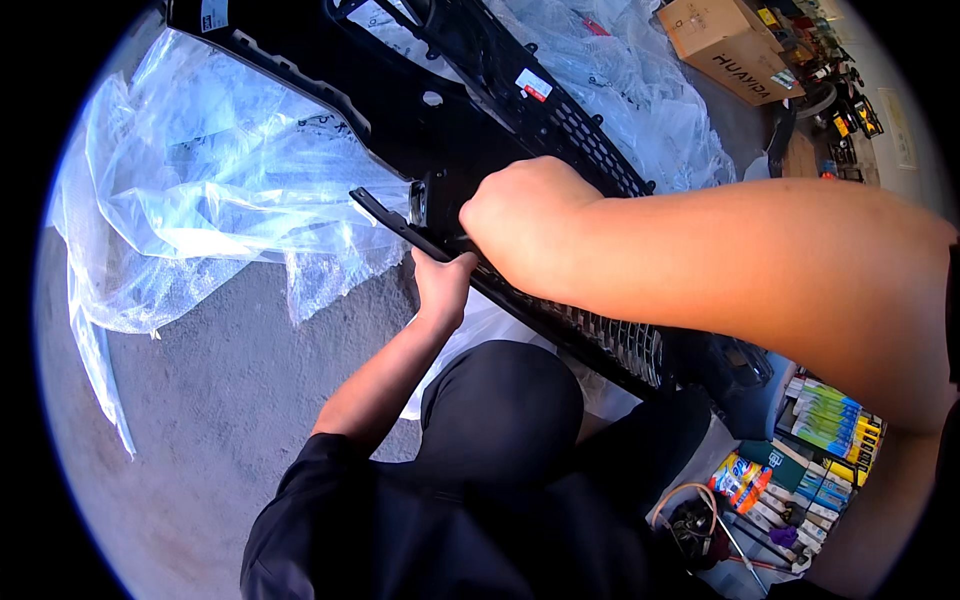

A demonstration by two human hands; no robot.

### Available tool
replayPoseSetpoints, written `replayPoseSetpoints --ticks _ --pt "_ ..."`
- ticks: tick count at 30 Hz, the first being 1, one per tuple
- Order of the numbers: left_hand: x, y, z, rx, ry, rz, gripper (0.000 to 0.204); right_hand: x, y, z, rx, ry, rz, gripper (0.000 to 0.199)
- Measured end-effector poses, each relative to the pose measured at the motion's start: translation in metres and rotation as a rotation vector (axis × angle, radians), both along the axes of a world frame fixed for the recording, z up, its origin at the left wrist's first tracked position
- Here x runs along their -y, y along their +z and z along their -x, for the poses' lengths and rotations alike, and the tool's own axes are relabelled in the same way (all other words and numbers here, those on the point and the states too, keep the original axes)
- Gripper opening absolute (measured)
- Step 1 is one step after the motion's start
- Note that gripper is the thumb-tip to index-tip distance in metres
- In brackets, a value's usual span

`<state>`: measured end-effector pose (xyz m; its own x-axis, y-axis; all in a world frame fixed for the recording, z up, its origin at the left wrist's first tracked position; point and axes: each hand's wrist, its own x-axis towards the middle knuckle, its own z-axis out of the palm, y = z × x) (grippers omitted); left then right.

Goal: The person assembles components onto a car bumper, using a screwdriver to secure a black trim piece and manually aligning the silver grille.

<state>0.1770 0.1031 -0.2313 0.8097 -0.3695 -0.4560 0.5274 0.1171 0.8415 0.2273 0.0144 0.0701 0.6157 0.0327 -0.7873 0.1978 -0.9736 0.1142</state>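
Observation:
A large black car bumper (400,120) lies across the floor in front of me, with a long black grille (620,345) along its near side. My left hand (443,285) grips the narrow black edge of the grille near its left end, thumb on top and fingers hidden beneath. Reaching across from the right, my right hand (530,215) is closed in a fist just above the grille and bumper. Whatever it holds, if anything, is hidden under the hand. A small shiny piece (418,203) shows on the bumper just left of my fist.
Crumpled clear plastic wrap (220,190) spreads under and around the bumper on the grey floor (230,390). A cardboard box (730,50) stands at the far right, near tools (850,110). Close on my right are several small packages (830,425) and an orange-and-blue bag (740,480).

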Motion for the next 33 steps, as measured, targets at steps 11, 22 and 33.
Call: replayPoseSetpoints --ticks 11,22,33 --pt "0.008 0.041 -0.008 -0.040 -0.018 0.016 0.065 0.043 -0.013 0.022 0.408 1.190 -0.206 0.022" --pt "0.012 0.011 -0.003 0.024 0.006 0.000 0.055 0.033 -0.009 0.038 0.299 0.435 -0.038 0.012" --pt "-0.007 0.030 -0.008 0.036 -0.052 0.051 0.061 0.016 -0.011 0.017 0.110 0.320 -0.059 0.015"
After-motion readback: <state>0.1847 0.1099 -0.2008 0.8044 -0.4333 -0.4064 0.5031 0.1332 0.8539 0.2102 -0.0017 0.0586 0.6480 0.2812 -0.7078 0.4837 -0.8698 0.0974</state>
